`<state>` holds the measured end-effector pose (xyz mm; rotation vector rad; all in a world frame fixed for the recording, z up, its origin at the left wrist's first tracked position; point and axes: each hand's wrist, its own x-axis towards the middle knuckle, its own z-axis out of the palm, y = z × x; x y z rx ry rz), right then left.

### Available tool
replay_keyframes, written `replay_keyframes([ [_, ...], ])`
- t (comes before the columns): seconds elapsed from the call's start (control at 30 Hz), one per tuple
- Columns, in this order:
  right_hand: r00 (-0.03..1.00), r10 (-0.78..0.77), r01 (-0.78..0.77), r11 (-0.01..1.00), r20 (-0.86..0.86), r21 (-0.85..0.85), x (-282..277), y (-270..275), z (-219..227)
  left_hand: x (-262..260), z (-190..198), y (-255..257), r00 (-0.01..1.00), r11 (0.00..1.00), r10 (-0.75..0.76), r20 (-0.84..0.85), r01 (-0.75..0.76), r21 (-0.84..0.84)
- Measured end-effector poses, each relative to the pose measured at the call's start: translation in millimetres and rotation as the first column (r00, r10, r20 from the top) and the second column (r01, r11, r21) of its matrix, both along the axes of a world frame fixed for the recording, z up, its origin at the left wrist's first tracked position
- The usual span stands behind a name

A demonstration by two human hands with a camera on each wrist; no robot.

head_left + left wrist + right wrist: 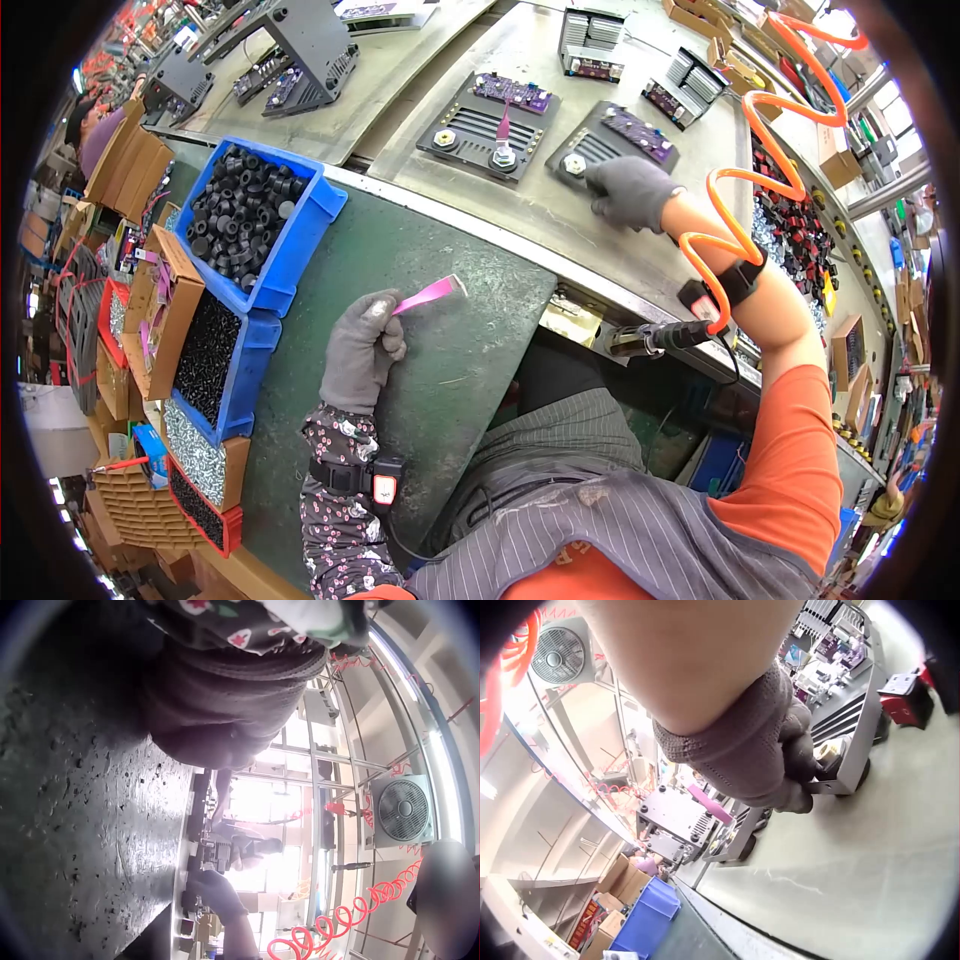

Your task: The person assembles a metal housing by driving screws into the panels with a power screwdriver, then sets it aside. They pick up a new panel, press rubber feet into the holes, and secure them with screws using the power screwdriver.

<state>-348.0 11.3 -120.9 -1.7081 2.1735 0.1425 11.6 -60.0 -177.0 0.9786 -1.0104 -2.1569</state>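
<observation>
In the head view my gloved left hand (362, 350) pinches a pink strip (428, 295) with a pale end, held over the green mat (450, 370). My gloved right hand (632, 192) grips the near corner of a dark slotted metal panel (590, 140) that carries a purple circuit board (640, 132). Beside these fingers sits a pale round fitting (827, 754); the fingertips are partly hidden. A second panel (450, 118) lies to the left, with its own board (512, 92) and another pink strip (503, 125) at its fitting (503, 156).
Blue bins hold black rubber feet (245, 215) and small black screws (205, 355); silver screws (192, 450) fill a carton. An orange coiled hose (735, 175) runs down past my right arm to a power screwdriver (655, 338). Finned metal units (592, 42) stand at the back.
</observation>
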Motion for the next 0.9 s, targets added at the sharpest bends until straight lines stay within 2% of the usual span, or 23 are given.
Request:
replay_keyframes([
  [0.03, 0.999, 0.040, -0.039, 0.999, 0.033, -0.010, 1, 6, -2, -3, 1, 1, 1.000, 1.000, -0.002, 0.002, 0.002, -0.001],
  [0.07, 0.992, 0.121, -0.116, 0.984, 0.028, -0.137, 0, 10, -12, -11, 4, 2, 0.999, 0.999, -0.034, -0.007, 0.034, -0.034],
  [0.13, 0.941, -0.043, 0.113, 0.975, 0.336, -0.192, -4, 20, -22, -29, 13, 5, 0.997, 0.995, -0.079, -0.012, 0.078, -0.066],
  [0.17, 0.793, -0.180, 0.319, 0.937, 0.582, -0.145, -7, 24, -18, -41, 19, 7, 0.993, 0.984, -0.118, 0.013, 0.119, -0.133],
  [0.2, 0.565, -0.280, 0.494, 0.868, 0.776, -0.046, -11, 27, -14, -52, 26, 9, 0.987, 0.967, -0.155, 0.040, 0.160, -0.198],
  [0.23, 0.473, -0.206, 0.500, 0.863, 0.857, -0.068, -31, 32, -22, -63, 32, 10, 0.984, 0.969, -0.179, 0.000, 0.176, -0.174],
  [0.27, 0.293, -0.253, 0.644, 0.765, 0.922, 0.005, -16, 44, 5, -74, 37, 10, 0.983, 0.968, -0.186, 0.000, 0.183, -0.173],
  [0.33, 0.016, -0.166, 0.651, 0.750, 0.986, 0.116, -46, 59, -11, -98, 45, 9, 0.955, 0.901, -0.281, 0.096, 0.297, -0.315],
  [0.37, -0.060, -0.137, 0.608, 0.781, 0.989, 0.146, -63, 68, -18, -109, 48, 8, 0.936, 0.863, -0.303, 0.178, 0.349, -0.366],
  [0.4, -0.128, -0.114, 0.534, 0.829, 0.985, 0.166, -64, 77, -15, -122, 55, 10, 0.932, 0.860, -0.316, 0.175, 0.359, -0.362],
  [0.47, 0.120, -0.144, 0.637, 0.770, 0.982, 0.035, -54, 94, 1, -149, 67, 15, 0.911, 0.810, -0.358, 0.205, 0.413, -0.417],
  [0.5, 0.164, -0.173, 0.638, 0.769, 0.971, 0.029, -61, 100, -2, -163, 64, 14, 0.905, 0.753, -0.359, 0.227, 0.425, -0.503],
  [0.53, 0.164, -0.178, 0.639, 0.768, 0.970, 0.033, -66, 105, -6, -174, 65, 14, 0.905, 0.755, -0.362, 0.226, 0.426, -0.499],
  [0.6, 0.100, -0.177, 0.657, 0.751, 0.979, 0.068, -71, 112, -9, -195, 70, 14, 0.862, 0.624, -0.332, 0.383, 0.505, -0.597],
  [0.63, 0.015, -0.158, 0.647, 0.755, 0.987, 0.111, -67, 116, -3, -204, 68, 12, 0.855, 0.556, -0.268, 0.445, 0.514, -0.653],
  [0.67, 0.160, -0.064, 0.604, 0.796, 0.985, -0.047, -66, 119, -5, -210, 67, 11, 0.852, 0.561, -0.276, 0.445, 0.519, -0.645],
  [0.73, 0.052, -0.098, 0.652, 0.757, 0.994, 0.041, -62, 122, 0, -221, 67, 8, 0.837, 0.392, -0.110, 0.536, 0.532, -0.750],
  [0.77, 0.051, -0.098, 0.659, 0.751, 0.994, 0.040, -65, 122, -3, -225, 68, 7, 0.850, 0.353, -0.094, 0.519, 0.516, -0.781],
  [0.83, -0.037, -0.055, 0.624, 0.778, 0.998, 0.067, -74, 122, -13, -227, 72, 8, 0.832, 0.355, -0.092, 0.547, 0.541, -0.762],
  [0.87, -0.042, -0.056, 0.631, 0.772, 0.998, 0.070, -75, 121, -14, -228, 74, 9, 0.813, 0.366, -0.084, 0.576, 0.562, -0.742],
  [0.9, 0.001, -0.074, 0.624, 0.779, 0.997, 0.057, -75, 118, -15, -231, 70, 8, 0.844, 0.362, -0.117, 0.523, 0.527, -0.769],
])
